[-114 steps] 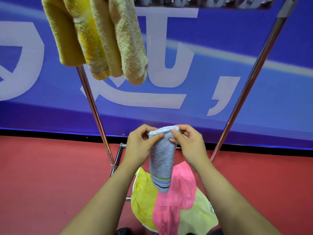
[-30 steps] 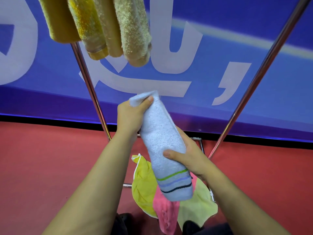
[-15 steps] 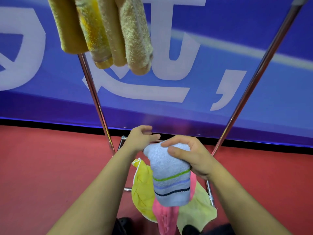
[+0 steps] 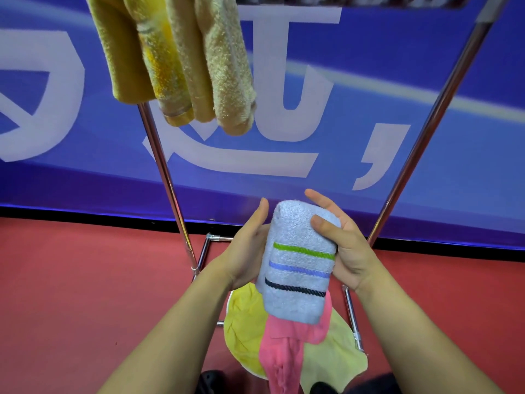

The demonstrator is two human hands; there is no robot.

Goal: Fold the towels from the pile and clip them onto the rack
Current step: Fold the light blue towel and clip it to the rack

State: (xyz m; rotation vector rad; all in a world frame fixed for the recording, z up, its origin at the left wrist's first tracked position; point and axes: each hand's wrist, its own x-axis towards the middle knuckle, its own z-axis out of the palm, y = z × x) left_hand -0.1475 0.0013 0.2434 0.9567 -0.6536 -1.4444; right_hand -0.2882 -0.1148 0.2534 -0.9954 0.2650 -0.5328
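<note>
Both hands (image 4: 298, 248) around folded towel (image 4: 298, 263)

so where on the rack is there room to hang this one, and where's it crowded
The top bar looks bare to the right of the yellow towels, over to the right upright. Between the two uprights below, only the wall banner shows, so a hand could pass. The bar's left end is crowded with hanging towels, and the pile covers the floor by the base.
</note>
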